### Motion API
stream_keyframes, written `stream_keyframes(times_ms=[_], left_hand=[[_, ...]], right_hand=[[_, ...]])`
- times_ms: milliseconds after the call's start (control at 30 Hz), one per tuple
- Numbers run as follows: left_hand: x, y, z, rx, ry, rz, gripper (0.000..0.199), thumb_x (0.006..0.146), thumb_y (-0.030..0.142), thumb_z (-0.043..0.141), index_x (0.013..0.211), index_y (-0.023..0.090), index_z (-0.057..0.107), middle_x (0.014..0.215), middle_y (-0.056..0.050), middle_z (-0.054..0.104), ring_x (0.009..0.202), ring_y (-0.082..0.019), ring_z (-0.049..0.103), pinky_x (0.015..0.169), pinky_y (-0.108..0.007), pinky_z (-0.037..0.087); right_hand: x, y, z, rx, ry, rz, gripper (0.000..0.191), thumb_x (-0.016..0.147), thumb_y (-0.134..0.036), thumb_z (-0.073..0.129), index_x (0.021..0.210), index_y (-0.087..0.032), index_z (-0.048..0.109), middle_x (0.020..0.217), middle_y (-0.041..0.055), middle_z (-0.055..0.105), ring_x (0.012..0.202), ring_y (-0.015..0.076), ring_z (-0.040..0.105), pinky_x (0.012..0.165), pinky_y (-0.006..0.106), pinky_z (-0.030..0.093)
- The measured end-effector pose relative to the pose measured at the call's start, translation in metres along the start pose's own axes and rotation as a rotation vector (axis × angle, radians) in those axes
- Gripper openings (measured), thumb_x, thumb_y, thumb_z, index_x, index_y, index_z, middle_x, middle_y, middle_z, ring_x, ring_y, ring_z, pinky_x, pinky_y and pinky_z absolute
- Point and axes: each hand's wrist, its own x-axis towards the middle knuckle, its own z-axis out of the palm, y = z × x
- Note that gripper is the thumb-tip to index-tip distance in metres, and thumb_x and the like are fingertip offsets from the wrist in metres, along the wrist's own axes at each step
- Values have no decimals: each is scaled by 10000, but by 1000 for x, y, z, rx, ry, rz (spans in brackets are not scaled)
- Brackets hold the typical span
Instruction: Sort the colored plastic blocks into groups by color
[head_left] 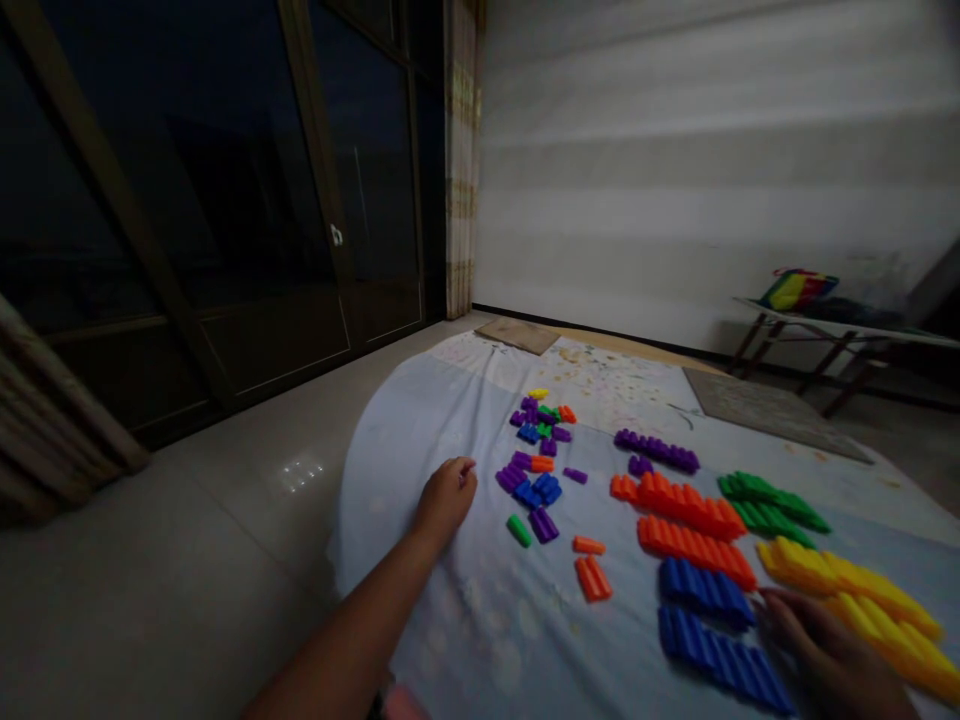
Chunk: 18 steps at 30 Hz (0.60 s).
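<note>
My left hand (448, 492) rests on the tablecloth with its fingers curled in, and nothing shows in them. To its right lies a loose scatter of small ridged plastic blocks, among them purple blocks (544, 524), blue blocks (547, 488), a green block (518, 531) and orange blocks (593, 579). At the lower right, my right hand (821, 640) has its fingertips drawn together at the end of a blue row of blocks (705, 590); whatever is between them is hidden. A second blue row (720, 655) lies nearer me, and yellow rows (847, 575) lie beyond that hand.
Orange rows (697, 550), green rows (772, 503) and a purple row (656, 450) lie farther back on the round cloth-covered table (420, 400). Flat boards (517, 335) lie at its far edge. A side table (847, 325) with a colourful bag stands by the wall.
</note>
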Motion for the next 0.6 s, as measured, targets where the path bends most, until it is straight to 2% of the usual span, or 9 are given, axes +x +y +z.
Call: stream_keyframes(times_ms=[100, 267, 400, 600], left_hand=[[7, 19, 14, 65, -74, 49, 256, 817, 246, 454, 1005, 198, 621, 998, -54, 653, 885, -146, 604, 820, -258, 442], [19, 41, 33, 195, -185, 63, 253, 761, 283, 536, 973, 181, 631, 982, -96, 638, 957, -211, 583, 855, -300, 414], [29, 43, 36, 242, -273, 77, 228, 735, 317, 552, 904, 193, 641, 933, -81, 635, 894, -205, 594, 787, -279, 425], [44, 33, 36, 272, -394, 121, 236, 705, 340, 555, 851, 182, 652, 911, -81, 639, 832, -193, 597, 730, -260, 427]], right_hand=[[1, -9, -6, 80, -135, 79, 424, 593, -592, 556, 800, -263, 725, 782, 35, 730, 745, 270, 679, 605, 320, 534], [-4, -15, -4, 124, -99, 70, 431, 628, -581, 548, 845, -247, 710, 817, 42, 730, 799, 275, 671, 645, 326, 523], [-8, -22, -3, 151, -72, 34, 408, 692, -548, 518, 865, -222, 694, 789, 39, 721, 754, 257, 667, 649, 322, 513], [-8, -27, 0, 196, -70, -4, 394, 744, -519, 477, 855, -198, 678, 722, 32, 691, 668, 224, 641, 636, 318, 495]])
